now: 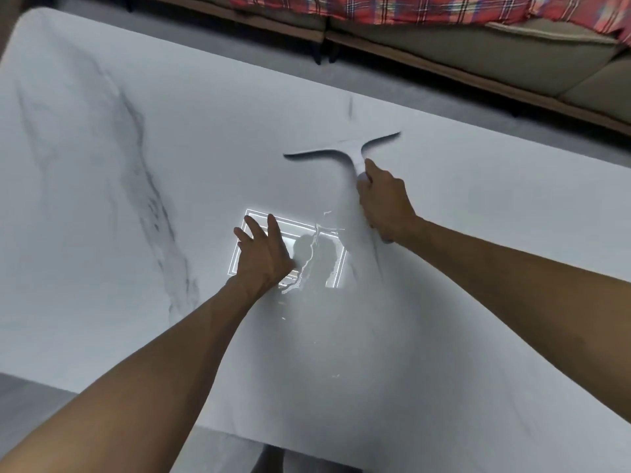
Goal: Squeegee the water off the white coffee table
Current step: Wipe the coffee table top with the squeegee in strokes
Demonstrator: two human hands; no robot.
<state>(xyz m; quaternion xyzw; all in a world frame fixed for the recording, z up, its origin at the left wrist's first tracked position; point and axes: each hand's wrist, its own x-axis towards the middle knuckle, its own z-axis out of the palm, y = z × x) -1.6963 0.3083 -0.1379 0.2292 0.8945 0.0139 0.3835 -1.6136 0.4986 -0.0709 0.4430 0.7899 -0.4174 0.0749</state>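
The white coffee table (102, 233) has grey marble veins and fills most of the view. My right hand (384, 204) grips the handle of a white T-shaped squeegee (345, 150), whose blade lies across the tabletop toward the far edge. My left hand (264, 254) lies flat on the table with its fingers spread and straight. A thin film of water (316, 264) glints just right of my left hand, where a bright ceiling light is mirrored. Small drops (333, 375) shine nearer the front edge.
A sofa (478, 52) with beige cushions and a wooden base runs along the far side. A red plaid blanket (375, 8) lies on it. Grey floor shows between sofa and table and at the near left corner (30, 414).
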